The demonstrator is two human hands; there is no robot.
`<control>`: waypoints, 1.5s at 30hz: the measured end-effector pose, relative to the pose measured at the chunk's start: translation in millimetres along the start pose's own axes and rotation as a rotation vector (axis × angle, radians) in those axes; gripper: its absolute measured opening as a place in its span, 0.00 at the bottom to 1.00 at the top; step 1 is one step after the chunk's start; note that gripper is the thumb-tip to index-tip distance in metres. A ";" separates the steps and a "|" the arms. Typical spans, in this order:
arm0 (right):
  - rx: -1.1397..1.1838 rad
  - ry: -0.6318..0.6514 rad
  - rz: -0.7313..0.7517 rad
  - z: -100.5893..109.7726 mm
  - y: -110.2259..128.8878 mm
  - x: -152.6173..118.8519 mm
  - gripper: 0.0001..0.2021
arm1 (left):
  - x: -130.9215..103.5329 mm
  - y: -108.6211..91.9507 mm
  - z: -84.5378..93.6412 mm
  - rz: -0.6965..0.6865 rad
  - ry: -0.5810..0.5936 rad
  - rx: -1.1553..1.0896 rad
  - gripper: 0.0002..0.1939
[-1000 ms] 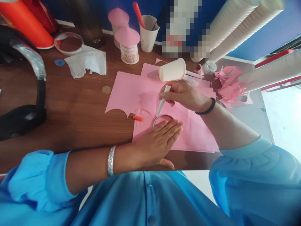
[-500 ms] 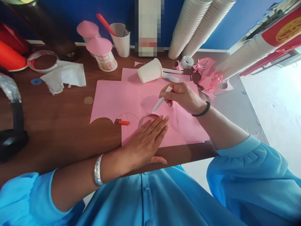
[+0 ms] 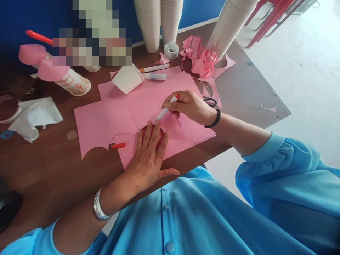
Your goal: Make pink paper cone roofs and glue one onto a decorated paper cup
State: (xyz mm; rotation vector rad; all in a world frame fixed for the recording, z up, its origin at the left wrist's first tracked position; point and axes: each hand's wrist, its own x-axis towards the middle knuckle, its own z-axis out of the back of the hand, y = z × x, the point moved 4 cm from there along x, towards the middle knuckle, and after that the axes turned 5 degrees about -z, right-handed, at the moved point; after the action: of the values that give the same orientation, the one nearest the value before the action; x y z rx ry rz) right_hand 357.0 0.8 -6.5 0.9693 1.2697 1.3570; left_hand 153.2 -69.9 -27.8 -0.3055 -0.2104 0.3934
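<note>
My left hand [image 3: 147, 159] lies flat with its fingers spread, pressing on a dark-rimmed round object [image 3: 160, 141] on pink paper [image 3: 101, 120]; the fingers cover most of it. In my right hand [image 3: 190, 106] is a white felt-tip pen [image 3: 168, 109] with a red end. Its tip meets the paper at the far rim of the round object, close to my left fingertips. A red pen cap [image 3: 118, 145] rests on the paper to the left, beside a drawn arc and curved cut-outs.
Behind the paper are a tipped paper cup [image 3: 128, 79], a glue stick [image 3: 154, 77] and a tape roll [image 3: 171, 50]. Crumpled pink scraps [image 3: 207, 62] and scissors [image 3: 210, 102] lie right. Stacked cups [image 3: 148, 26] stand at the back; decorated cups [image 3: 75, 83] lean in view at left.
The view has swung, so the table's things sit further left and tilted. My left fingers are spread wider over the round object. The pen tip remains at its far rim.
</note>
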 end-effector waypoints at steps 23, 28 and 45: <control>-0.410 -0.260 0.225 -19.7 5.0 -94.0 0.08 | 3.0 0.8 -5.2 0.082 0.021 0.100 0.62; -0.642 -0.284 0.360 -42.2 6.9 -121.5 0.09 | 2.5 -2.3 -4.4 0.061 -0.006 0.129 0.62; -0.773 -0.216 0.597 -88.5 12.7 -144.9 0.14 | -0.2 0.4 -4.4 0.041 0.036 0.081 0.59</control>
State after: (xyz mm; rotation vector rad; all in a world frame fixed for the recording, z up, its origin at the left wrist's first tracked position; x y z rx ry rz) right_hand 295.2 -157.4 5.5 0.9146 0.2105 1.9228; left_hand 154.0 -70.7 -32.0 -0.2377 -0.1528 0.4354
